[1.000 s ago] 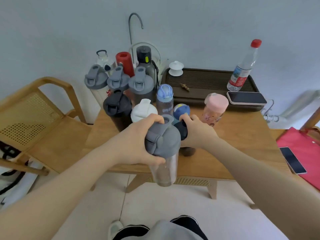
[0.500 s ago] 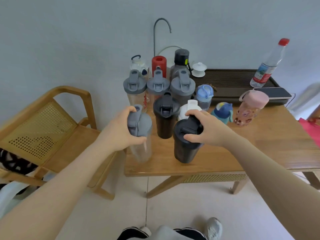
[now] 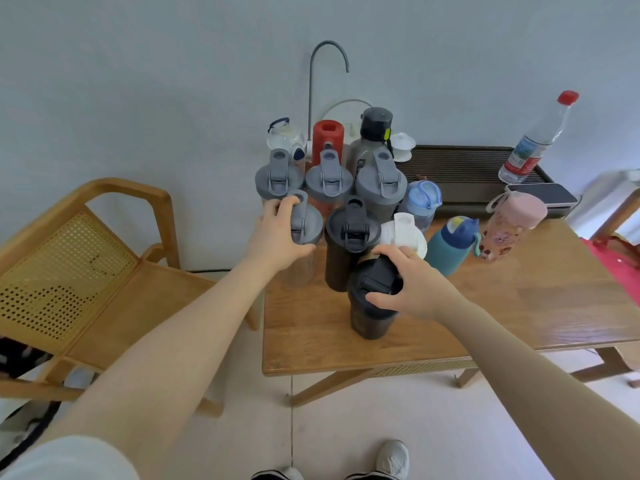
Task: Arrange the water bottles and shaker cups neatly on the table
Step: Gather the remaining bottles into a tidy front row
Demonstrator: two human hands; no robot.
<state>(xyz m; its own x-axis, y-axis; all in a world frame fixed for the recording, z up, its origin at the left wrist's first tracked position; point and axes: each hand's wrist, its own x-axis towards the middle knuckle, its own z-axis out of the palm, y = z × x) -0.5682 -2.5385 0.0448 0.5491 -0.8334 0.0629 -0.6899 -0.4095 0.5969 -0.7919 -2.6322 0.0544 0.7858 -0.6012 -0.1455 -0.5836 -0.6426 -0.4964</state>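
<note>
My left hand (image 3: 275,235) grips a clear shaker with a grey lid (image 3: 304,221) at the table's left edge, beside a black shaker (image 3: 349,244). My right hand (image 3: 412,285) holds the lid of a second black shaker (image 3: 370,317) standing in front on the wooden table (image 3: 519,306). Three grey-lidded shakers (image 3: 329,181) form a row behind, with a red bottle (image 3: 327,135) and a dark bottle (image 3: 375,128) at the back. A white-lidded cup (image 3: 405,233), a light-blue bottle (image 3: 420,199), a teal bottle (image 3: 452,244) and a pink bottle (image 3: 512,223) stand to the right.
A dark tea tray (image 3: 460,171) at the back holds a red-capped plastic bottle (image 3: 533,143), a white lidded cup (image 3: 401,147) and a phone (image 3: 540,195). A gooseneck tap (image 3: 325,64) rises behind. A wooden rattan chair (image 3: 86,271) stands left of the table.
My left hand has carried the clear grey-lidded shaker up onto the table's left side, beside the black shaker. My right hand has kept the front black shaker on the table.
</note>
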